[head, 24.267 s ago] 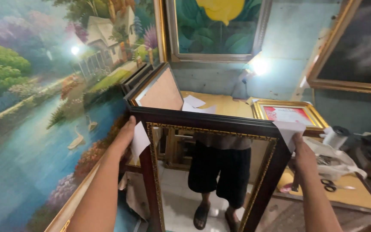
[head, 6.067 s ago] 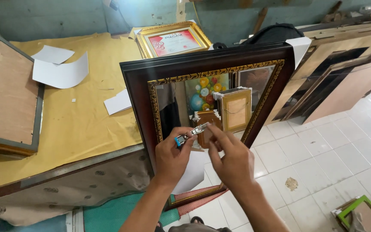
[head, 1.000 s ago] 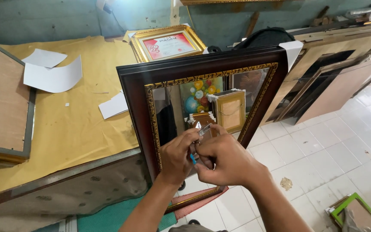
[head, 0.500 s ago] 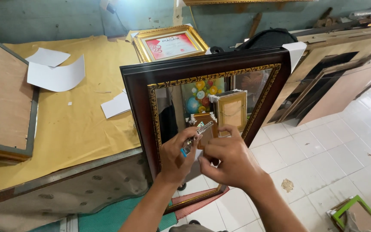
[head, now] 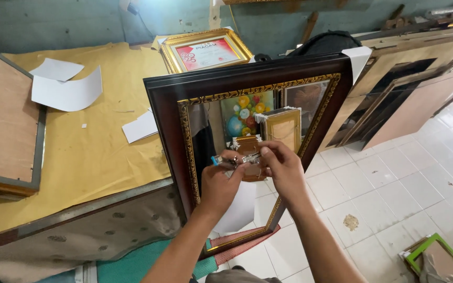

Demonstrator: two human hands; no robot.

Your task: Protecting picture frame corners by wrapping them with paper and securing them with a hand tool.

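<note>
A dark brown frame with an ornate gold inner border. It leans against a table covered in mustard-yellow paper, where white paper sheets and a gold-framed red and white certificate lie. The floor is white tile.

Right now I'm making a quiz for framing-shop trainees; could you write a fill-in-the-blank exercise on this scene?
1. Both hands hold a small metal tool in front of a dark brown ____ with gold inner trim.
2. The worktable is covered in ____ paper.
3. Loose ____ paper sheets lie on it.
4. The small frame at the table's far edge is ____.

Missing words: mirror frame; yellow; white; gold
</note>
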